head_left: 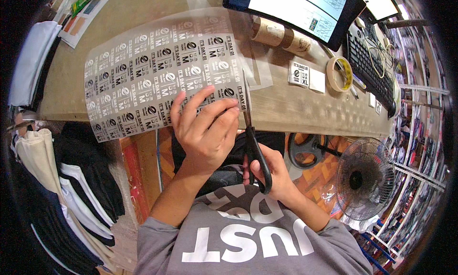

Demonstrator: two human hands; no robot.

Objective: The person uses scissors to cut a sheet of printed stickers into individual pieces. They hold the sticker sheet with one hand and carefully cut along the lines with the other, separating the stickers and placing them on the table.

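A translucent film sheet (143, 79) printed with rows of repeated black labels lies over the table, its near edge hanging slightly past the table's front. My left hand (205, 127) grips this sheet by its near right corner, fingertips on top and the thumb hidden. Black-handled scissors (253, 148) are in my right hand (274, 172), fingers through the loops. Their metal blades point away from me along the sheet's right edge, close to my left fingertips. Whether the blades are parted I cannot tell.
Right of the sheet are small printed labels (298, 75), a roll of yellow tape (339, 75), cardboard tubes (281, 35), a monitor (296, 8) and a keyboard (369, 65). Folded garments (36, 60) sit at the far left. A fan (365, 177) stands beyond my right arm.
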